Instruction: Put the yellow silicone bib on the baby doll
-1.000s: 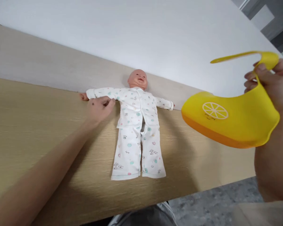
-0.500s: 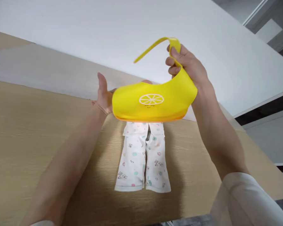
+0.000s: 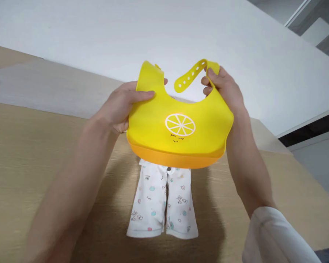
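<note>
A yellow baby bib (image 3: 150,126) with a lemon-slice print, a small smiling face and an orange catch pocket hangs upright between my hands. My left hand (image 3: 123,102) grips its left shoulder, thumb across the front and fingers behind. My right hand (image 3: 226,87) pinches the right neck strap near its bend; the strap's end, with a row of holes, curls inward. Beneath the bib, white printed baby pants (image 3: 150,204) lie flat on the wooden table, their upper end covered by the bib.
The wooden table (image 3: 38,164) spreads under everything. A white panel (image 3: 98,36) rises behind it, with a pale strip (image 3: 57,86) along its foot. Grey and dark furniture parts (image 3: 318,33) show at the upper right.
My left hand has gone from open behind the bib to clasping its left shoulder. The bib has lowered slightly and now faces me more fully, with both shoulders and the pocket showing.
</note>
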